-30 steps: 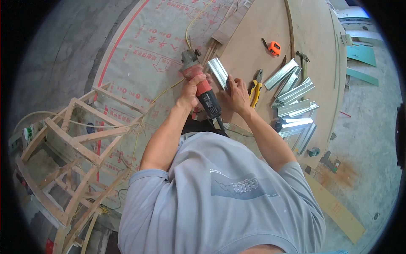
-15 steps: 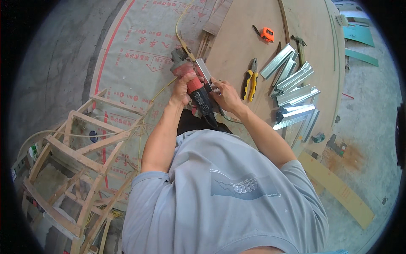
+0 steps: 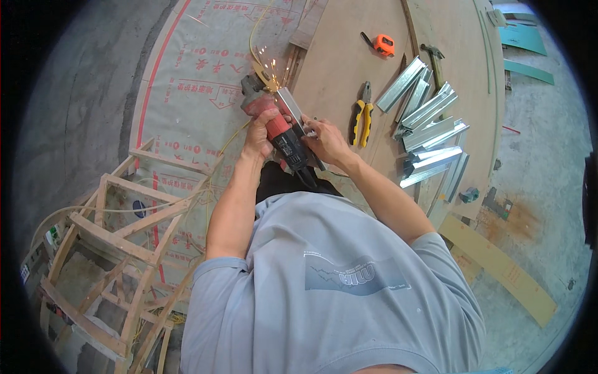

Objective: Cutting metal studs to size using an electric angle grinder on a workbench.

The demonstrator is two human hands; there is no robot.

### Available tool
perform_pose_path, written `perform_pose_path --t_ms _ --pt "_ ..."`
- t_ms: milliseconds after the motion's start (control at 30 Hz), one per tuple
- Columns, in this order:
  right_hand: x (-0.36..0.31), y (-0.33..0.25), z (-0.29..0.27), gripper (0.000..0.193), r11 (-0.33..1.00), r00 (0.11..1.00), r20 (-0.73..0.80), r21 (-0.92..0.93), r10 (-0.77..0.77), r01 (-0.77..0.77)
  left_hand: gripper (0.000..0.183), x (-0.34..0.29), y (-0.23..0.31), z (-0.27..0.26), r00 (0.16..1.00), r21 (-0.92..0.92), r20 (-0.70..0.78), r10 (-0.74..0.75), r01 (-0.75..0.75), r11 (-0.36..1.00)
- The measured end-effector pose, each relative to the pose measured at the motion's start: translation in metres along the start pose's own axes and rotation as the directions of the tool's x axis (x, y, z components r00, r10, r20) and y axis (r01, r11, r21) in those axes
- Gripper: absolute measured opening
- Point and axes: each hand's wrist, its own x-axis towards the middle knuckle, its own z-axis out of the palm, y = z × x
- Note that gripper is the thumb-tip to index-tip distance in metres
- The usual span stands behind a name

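My left hand (image 3: 258, 135) is wrapped around the body of a red and black angle grinder (image 3: 289, 148). Its disc meets the far end of a silver metal channel (image 3: 288, 103), and orange sparks (image 3: 270, 67) spray up from there. My right hand (image 3: 327, 143) grips the same channel nearer to me, just right of the grinder; its fingertips are partly hidden. To the right of that hand lie yellow and black pliers (image 3: 362, 115) on a wooden board (image 3: 339, 56). Farther right, several short metal channel pieces (image 3: 430, 111) lie in a loose row.
An orange tape measure (image 3: 384, 45) and a hammer (image 3: 436, 65) rest on the board's far part. At the left stands a wooden ladder-like frame (image 3: 131, 243) with a yellow cord (image 3: 232, 138) running past. Printed protective sheeting (image 3: 187, 115) covers the floor beyond. Yellowish strips (image 3: 498, 265) lie at right.
Sparks now fly where the grinder disc meets the channel; none showed before. Both hands keep their holds, and the whole view has shifted slightly.
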Motion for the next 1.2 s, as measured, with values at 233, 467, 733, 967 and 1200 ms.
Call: perform_pose_path --t_ms 233,467,733,967,1200 --pt "0.001 -0.002 -0.003 0.055 1.0 1.0 -0.002 0.018 -0.021 0.021 0.037 0.001 -0.002 -0.001 1.0 -0.013 -0.013 -0.002 0.001 1.0" --pt "0.002 -0.003 -0.006 0.055 0.999 0.999 0.041 -0.028 0.026 -0.025 0.042 -0.001 -0.004 0.001 0.999 -0.029 -0.038 -0.007 0.006 1.0" --pt "0.002 0.0 -0.003 0.05 0.998 0.998 -0.027 -0.005 -0.057 0.057 0.043 -0.007 -0.009 0.006 0.998 -0.009 -0.07 0.008 -0.009 1.0" --pt "0.004 0.006 -0.001 0.037 0.998 0.998 -0.007 0.019 -0.062 0.062 0.042 -0.008 -0.01 0.008 0.998 0.009 -0.046 0.032 -0.031 0.999" --pt "0.001 -0.006 -0.006 0.049 0.999 1.0 -0.009 0.032 -0.013 0.013 0.043 -0.009 -0.012 0.008 0.998 0.012 -0.053 0.033 -0.033 0.999"
